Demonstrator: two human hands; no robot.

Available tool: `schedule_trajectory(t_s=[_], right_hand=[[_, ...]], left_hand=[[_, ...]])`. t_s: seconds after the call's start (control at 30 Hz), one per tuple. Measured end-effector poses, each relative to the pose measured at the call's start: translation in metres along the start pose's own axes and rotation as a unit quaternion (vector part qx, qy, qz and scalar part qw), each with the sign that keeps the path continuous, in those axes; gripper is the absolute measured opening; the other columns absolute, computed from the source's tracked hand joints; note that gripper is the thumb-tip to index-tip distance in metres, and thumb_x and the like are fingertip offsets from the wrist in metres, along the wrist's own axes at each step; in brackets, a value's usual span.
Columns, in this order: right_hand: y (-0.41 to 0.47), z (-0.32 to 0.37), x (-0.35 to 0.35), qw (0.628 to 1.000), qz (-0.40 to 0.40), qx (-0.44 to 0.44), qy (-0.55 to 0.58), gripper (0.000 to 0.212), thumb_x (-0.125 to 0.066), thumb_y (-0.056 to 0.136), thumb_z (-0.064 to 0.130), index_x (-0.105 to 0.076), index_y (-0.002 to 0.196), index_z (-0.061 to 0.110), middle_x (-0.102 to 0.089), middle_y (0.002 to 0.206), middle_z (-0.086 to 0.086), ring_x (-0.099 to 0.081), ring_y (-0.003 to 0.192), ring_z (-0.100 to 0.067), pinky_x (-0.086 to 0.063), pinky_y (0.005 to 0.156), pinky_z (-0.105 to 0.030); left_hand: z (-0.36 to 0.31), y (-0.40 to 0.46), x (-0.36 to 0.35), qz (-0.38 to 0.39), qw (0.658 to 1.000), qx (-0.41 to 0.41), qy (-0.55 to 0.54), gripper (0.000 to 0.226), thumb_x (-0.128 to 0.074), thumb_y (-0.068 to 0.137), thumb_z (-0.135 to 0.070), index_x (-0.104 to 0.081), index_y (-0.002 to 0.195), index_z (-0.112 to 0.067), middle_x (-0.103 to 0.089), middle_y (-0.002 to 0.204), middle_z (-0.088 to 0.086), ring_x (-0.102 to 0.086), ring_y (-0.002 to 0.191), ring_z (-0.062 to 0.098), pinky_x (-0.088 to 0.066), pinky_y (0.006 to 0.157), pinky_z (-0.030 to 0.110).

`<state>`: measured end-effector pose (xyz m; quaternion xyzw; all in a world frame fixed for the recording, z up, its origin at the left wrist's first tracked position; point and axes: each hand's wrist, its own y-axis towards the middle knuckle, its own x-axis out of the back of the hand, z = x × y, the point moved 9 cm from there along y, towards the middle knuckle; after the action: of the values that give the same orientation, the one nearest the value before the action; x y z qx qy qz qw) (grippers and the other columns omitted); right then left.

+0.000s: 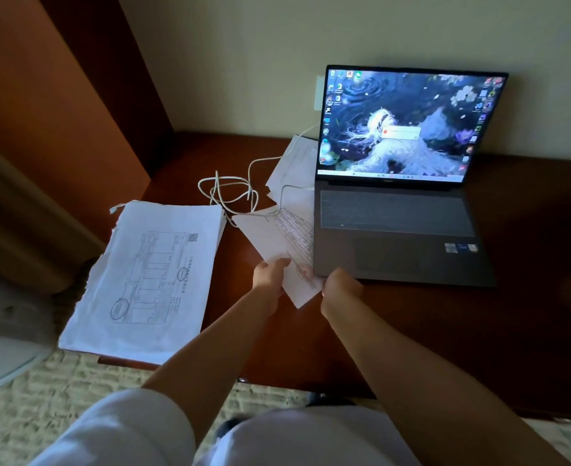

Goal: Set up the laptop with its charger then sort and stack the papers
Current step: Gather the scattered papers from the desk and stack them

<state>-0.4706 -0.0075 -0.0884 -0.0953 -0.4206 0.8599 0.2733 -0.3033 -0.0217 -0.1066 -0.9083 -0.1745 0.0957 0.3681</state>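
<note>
a person's two hands hold one printed sheet [286,245] just above a dark wooden desk [479,324], at the centre of the head view. the left hand [270,275] pinches the sheet's near left edge, thumb on top, and the right hand [339,284] grips its near right corner beside a red stamp, fingers curled under the paper. the sheet bears a printed table and tilts toward 1 o'clock, its far end running under a white charger cable [230,193]. an open grey laptop [398,227] sits at 2 o'clock from the hands, its screen lit with a blue wallpaper and a small pop-up box; the sheet's right edge touches or passes under the laptop's front left corner, which cannot be told. the cable lies coiled at 11 o'clock and one end reaches the laptop's left side. loose papers [294,163] lie behind the held sheet, beside the screen. a thick stack of papers [149,277] lies at 9 o'clock, overhanging the desk's left edge.
</note>
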Motion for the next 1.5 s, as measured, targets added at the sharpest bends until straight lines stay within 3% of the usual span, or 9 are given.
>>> schedule_trajectory(t_s=[0.17, 0.27, 0.37, 0.5, 0.77, 0.93, 1.13, 1.27, 1.5], right_hand=[[0.004, 0.000, 0.017, 0.995, -0.017, -0.057, 0.083, 0.024, -0.047, 0.097, 0.018, -0.051, 0.117, 0.005, -0.049, 0.082, -0.008, -0.053, 0.069, -0.017, -0.049, 0.069, -0.025], [0.007, 0.001, 0.012, 0.991, 0.026, -0.056, 0.118, 0.038, -0.052, 0.094, 0.019, -0.048, 0.129, 0.003, -0.056, 0.105, -0.012, -0.058, 0.095, -0.023, -0.050, 0.083, -0.030], [0.009, 0.008, 0.007, 0.982, 0.067, -0.057, 0.165, 0.041, -0.055, 0.092, 0.016, -0.047, 0.131, 0.004, -0.057, 0.119, -0.015, -0.059, 0.105, -0.028, -0.053, 0.090, -0.037], [0.013, 0.013, 0.010, 0.972, 0.101, -0.049, 0.208, 0.031, -0.054, 0.093, 0.012, -0.049, 0.122, 0.004, -0.060, 0.105, -0.016, -0.063, 0.095, -0.027, -0.054, 0.091, -0.041], [0.017, 0.023, 0.018, 0.980, 0.095, -0.029, 0.171, 0.022, -0.043, 0.089, 0.003, -0.048, 0.110, 0.008, -0.054, 0.096, -0.013, -0.059, 0.086, -0.024, -0.053, 0.073, -0.035], [0.018, 0.026, 0.020, 0.980, 0.092, -0.034, 0.170, 0.024, -0.043, 0.087, 0.001, -0.048, 0.110, 0.009, -0.054, 0.097, -0.014, -0.059, 0.089, -0.027, -0.055, 0.086, -0.040], [0.017, 0.030, 0.021, 0.970, 0.121, -0.032, 0.210, 0.038, -0.040, 0.083, -0.002, -0.051, 0.118, 0.006, -0.059, 0.100, -0.016, -0.062, 0.097, -0.031, -0.053, 0.091, -0.046], [0.018, 0.031, 0.021, 0.968, 0.133, -0.031, 0.209, 0.042, -0.039, 0.083, -0.003, -0.049, 0.123, 0.005, -0.059, 0.104, -0.017, -0.062, 0.097, -0.031, -0.054, 0.089, -0.042], [0.018, 0.028, 0.019, 0.968, 0.133, -0.031, 0.211, 0.045, -0.039, 0.082, -0.004, -0.048, 0.125, 0.005, -0.058, 0.115, -0.020, -0.061, 0.103, -0.032, -0.055, 0.086, -0.040]], left_hand=[[0.008, -0.009, -0.020, 0.021, 0.999, 0.018, -0.025, 0.030, -0.054, 0.093, -0.014, -0.045, 0.121, -0.009, -0.061, 0.100, 0.013, -0.062, 0.091, 0.027, -0.054, 0.085, 0.045], [0.011, -0.011, -0.027, 0.028, 0.999, 0.017, -0.042, 0.038, -0.055, 0.092, -0.017, -0.046, 0.126, -0.005, -0.062, 0.110, 0.020, -0.064, 0.091, 0.030, -0.056, 0.077, 0.042], [0.010, -0.011, -0.027, 0.020, 0.998, 0.008, -0.065, 0.026, -0.053, 0.093, -0.016, -0.051, 0.118, -0.007, -0.064, 0.099, 0.016, -0.063, 0.084, 0.027, -0.054, 0.075, 0.041], [0.010, -0.010, -0.031, 0.040, 0.996, 0.011, -0.084, 0.023, -0.049, 0.094, -0.012, -0.050, 0.117, -0.008, -0.062, 0.098, 0.014, -0.062, 0.084, 0.026, -0.053, 0.069, 0.038], [0.004, -0.017, -0.053, 0.057, 0.993, 0.023, -0.102, 0.025, -0.046, 0.092, -0.002, -0.052, 0.116, -0.001, -0.062, 0.104, 0.021, -0.062, 0.089, 0.033, -0.053, 0.078, 0.048], [-0.002, -0.016, -0.059, 0.031, 0.999, -0.008, -0.041, 0.031, -0.059, 0.083, 0.006, -0.054, 0.114, 0.002, -0.061, 0.089, 0.012, -0.060, 0.075, 0.024, -0.052, 0.060, 0.033], [-0.001, -0.004, -0.069, 0.072, 0.997, 0.004, -0.002, 0.029, -0.065, 0.083, -0.008, -0.061, 0.112, -0.007, -0.068, 0.102, 0.016, -0.067, 0.084, 0.025, -0.058, 0.071, 0.038], [-0.003, 0.002, -0.058, 0.011, 0.998, -0.017, 0.062, 0.021, -0.067, 0.084, -0.013, -0.061, 0.103, -0.010, -0.066, 0.089, 0.007, -0.063, 0.074, 0.018, -0.052, 0.055, 0.026], [-0.005, 0.004, 0.000, -0.051, 0.975, -0.016, 0.214, 0.017, -0.066, 0.082, -0.001, -0.051, 0.080, -0.008, -0.055, 0.073, 0.006, -0.051, 0.057, 0.016, -0.049, 0.054, 0.028]])
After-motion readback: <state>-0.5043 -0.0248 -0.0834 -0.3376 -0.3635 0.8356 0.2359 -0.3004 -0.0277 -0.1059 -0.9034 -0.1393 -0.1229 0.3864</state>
